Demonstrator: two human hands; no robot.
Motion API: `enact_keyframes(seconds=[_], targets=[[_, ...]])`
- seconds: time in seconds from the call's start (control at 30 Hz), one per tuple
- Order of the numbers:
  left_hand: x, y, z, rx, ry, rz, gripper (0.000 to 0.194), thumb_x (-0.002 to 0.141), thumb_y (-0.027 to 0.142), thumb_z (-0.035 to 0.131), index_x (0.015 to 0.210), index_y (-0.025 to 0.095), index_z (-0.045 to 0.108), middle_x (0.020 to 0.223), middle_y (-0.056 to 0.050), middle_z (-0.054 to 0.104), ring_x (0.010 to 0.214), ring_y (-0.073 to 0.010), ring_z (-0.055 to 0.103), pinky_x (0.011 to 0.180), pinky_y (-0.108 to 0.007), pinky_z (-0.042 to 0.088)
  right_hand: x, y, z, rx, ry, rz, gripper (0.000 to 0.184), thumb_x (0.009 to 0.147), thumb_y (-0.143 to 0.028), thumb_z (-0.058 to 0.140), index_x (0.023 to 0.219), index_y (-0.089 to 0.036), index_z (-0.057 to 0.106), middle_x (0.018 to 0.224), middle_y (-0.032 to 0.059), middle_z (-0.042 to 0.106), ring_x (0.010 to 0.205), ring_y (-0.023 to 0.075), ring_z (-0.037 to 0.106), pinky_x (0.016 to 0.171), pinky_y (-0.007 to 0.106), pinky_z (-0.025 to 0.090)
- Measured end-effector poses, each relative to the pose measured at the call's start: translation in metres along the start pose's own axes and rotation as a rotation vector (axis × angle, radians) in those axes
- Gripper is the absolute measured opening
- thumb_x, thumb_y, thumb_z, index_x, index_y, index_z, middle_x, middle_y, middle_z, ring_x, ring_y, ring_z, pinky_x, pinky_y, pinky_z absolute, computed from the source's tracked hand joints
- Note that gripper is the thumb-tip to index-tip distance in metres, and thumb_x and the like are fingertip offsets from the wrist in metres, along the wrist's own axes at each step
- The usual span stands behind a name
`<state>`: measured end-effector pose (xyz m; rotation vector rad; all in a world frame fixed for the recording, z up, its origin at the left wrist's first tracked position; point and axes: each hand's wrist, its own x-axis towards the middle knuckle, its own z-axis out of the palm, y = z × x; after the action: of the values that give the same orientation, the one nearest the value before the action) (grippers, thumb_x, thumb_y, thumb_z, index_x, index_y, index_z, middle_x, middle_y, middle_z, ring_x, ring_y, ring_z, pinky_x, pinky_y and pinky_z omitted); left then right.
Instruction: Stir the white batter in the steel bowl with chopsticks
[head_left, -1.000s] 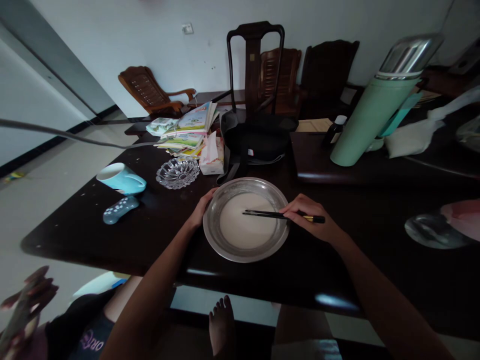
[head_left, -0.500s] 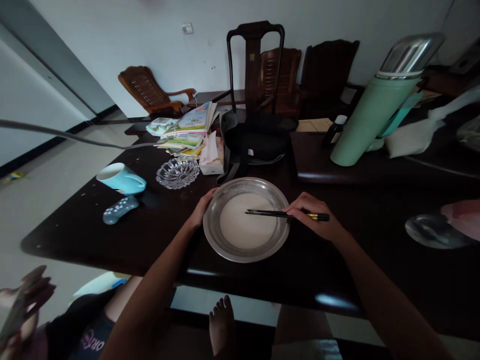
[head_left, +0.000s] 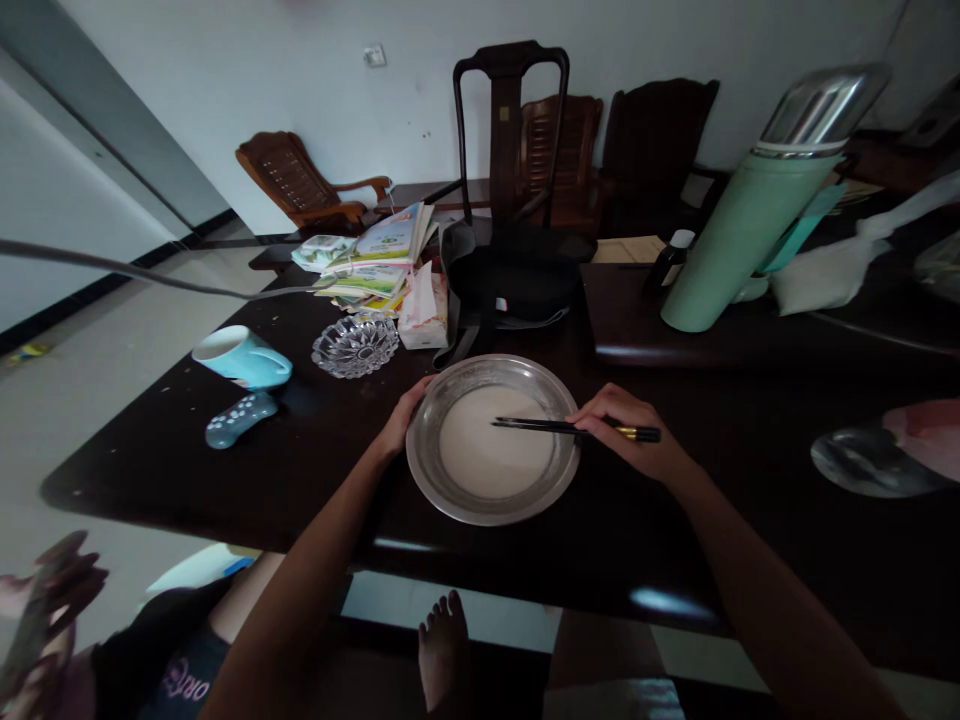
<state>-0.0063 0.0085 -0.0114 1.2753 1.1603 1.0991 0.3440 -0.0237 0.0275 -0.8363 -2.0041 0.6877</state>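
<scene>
A round metal bowl stands near the front edge of the dark table, with a milky white liquid in it. My left hand grips the bowl's left rim; its fingertips are partly hidden behind the wall. In my right hand is a pair of black chopsticks with gold bands near the thick ends. Their tips reach over the middle of the bowl, at or just above the liquid; I cannot tell which.
Left on the table are a light blue mug, a game controller and a glass dish. Behind the bowl are a tissue pack and black bag. A green thermos stands right. Another person's hands show lower left.
My right hand and the chopsticks shifted slightly to the right, then nearly stopped. The bowl and my left hand stayed in place. The other person's hands moved a little left.
</scene>
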Motion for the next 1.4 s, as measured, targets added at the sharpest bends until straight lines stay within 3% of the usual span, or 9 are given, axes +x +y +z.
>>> enact_keyframes(seconds=[0.2, 0.33, 0.43, 0.57, 0.67, 0.9, 1.03, 1.13, 1.4], targets=[[-0.001, 0.006, 0.001, 0.044, -0.018, 0.003, 0.064, 0.079, 0.063, 0.053, 0.119, 0.015, 0.066, 0.115, -0.01, 0.071, 0.115, -0.0351, 0.057, 0.102, -0.045, 0.041, -0.002, -0.001, -0.009, 0.095, -0.028, 0.06, 0.032, 0.097, -0.028, 0.049, 0.071, -0.023, 0.068, 0.073, 0.0032, 0.073, 0.07, 0.0185, 0.062, 0.068, 0.035, 0.048], [-0.002, 0.006, 0.001, 0.032, -0.015, -0.009, 0.064, 0.08, 0.063, 0.052, 0.12, 0.015, 0.065, 0.114, -0.01, 0.071, 0.114, -0.0349, 0.057, 0.102, -0.045, 0.041, -0.001, -0.003, 0.005, 0.086, -0.089, 0.029, 0.019, 0.094, -0.027, 0.056, 0.085, -0.024, 0.073, 0.085, 0.0039, 0.075, 0.079, 0.0194, 0.064, 0.074, 0.036, 0.051], [-0.002, 0.005, 0.001, 0.029, -0.007, -0.015, 0.064, 0.08, 0.063, 0.051, 0.12, 0.016, 0.065, 0.116, -0.01, 0.07, 0.115, -0.0342, 0.058, 0.103, -0.045, 0.039, 0.0, 0.0, 0.006, 0.031, -0.045, -0.002, 0.012, 0.091, -0.025, 0.061, 0.088, -0.025, 0.073, 0.088, 0.0036, 0.076, 0.083, 0.0203, 0.064, 0.078, 0.038, 0.051], [-0.001, 0.005, 0.002, 0.013, -0.007, -0.02, 0.066, 0.078, 0.065, 0.054, 0.12, 0.016, 0.065, 0.118, -0.01, 0.069, 0.116, -0.0351, 0.057, 0.104, -0.046, 0.039, -0.002, 0.004, -0.007, 0.025, 0.048, 0.056, 0.021, 0.093, -0.027, 0.058, 0.076, -0.023, 0.071, 0.078, 0.0037, 0.072, 0.074, 0.0189, 0.062, 0.07, 0.036, 0.05], [-0.002, 0.006, 0.003, 0.01, -0.017, -0.022, 0.067, 0.078, 0.066, 0.052, 0.12, 0.015, 0.064, 0.117, -0.011, 0.07, 0.118, -0.0359, 0.056, 0.104, -0.046, 0.039, -0.003, 0.002, -0.009, 0.085, -0.001, 0.066, 0.029, 0.095, -0.027, 0.053, 0.072, -0.023, 0.07, 0.074, 0.0036, 0.072, 0.072, 0.0182, 0.062, 0.069, 0.035, 0.05], [-0.003, 0.008, 0.003, 0.042, 0.031, -0.021, 0.062, 0.08, 0.063, 0.052, 0.117, 0.016, 0.067, 0.111, -0.009, 0.072, 0.118, -0.0351, 0.055, 0.104, -0.045, 0.04, 0.0, -0.002, 0.005, 0.034, -0.059, 0.007, 0.012, 0.091, -0.026, 0.061, 0.09, -0.025, 0.073, 0.088, 0.0036, 0.075, 0.084, 0.0202, 0.064, 0.078, 0.038, 0.052], [-0.002, 0.007, 0.003, 0.026, 0.017, -0.043, 0.065, 0.077, 0.065, 0.054, 0.118, 0.016, 0.066, 0.113, -0.01, 0.071, 0.116, -0.0357, 0.057, 0.102, -0.046, 0.042, -0.002, 0.002, -0.007, 0.03, 0.045, 0.07, 0.025, 0.094, -0.033, 0.056, 0.075, -0.024, 0.07, 0.077, 0.0039, 0.072, 0.074, 0.0195, 0.063, 0.071, 0.037, 0.051], [-0.002, 0.008, 0.004, 0.019, 0.015, -0.034, 0.066, 0.076, 0.066, 0.055, 0.117, 0.015, 0.066, 0.114, -0.011, 0.071, 0.116, -0.036, 0.057, 0.103, -0.046, 0.041, -0.003, 0.001, -0.011, 0.084, 0.012, 0.081, 0.032, 0.096, -0.033, 0.052, 0.071, -0.023, 0.069, 0.073, 0.0037, 0.071, 0.07, 0.0188, 0.063, 0.068, 0.036, 0.05], [-0.004, 0.012, 0.005, 0.055, 0.006, -0.003, 0.067, 0.078, 0.066, 0.053, 0.118, 0.014, 0.066, 0.117, -0.011, 0.07, 0.118, -0.036, 0.056, 0.103, -0.045, 0.04, 0.0, 0.0, 0.004, 0.033, -0.03, 0.009, 0.012, 0.091, -0.025, 0.061, 0.088, -0.025, 0.072, 0.085, 0.0035, 0.075, 0.082, 0.0202, 0.063, 0.077, 0.038, 0.051]])
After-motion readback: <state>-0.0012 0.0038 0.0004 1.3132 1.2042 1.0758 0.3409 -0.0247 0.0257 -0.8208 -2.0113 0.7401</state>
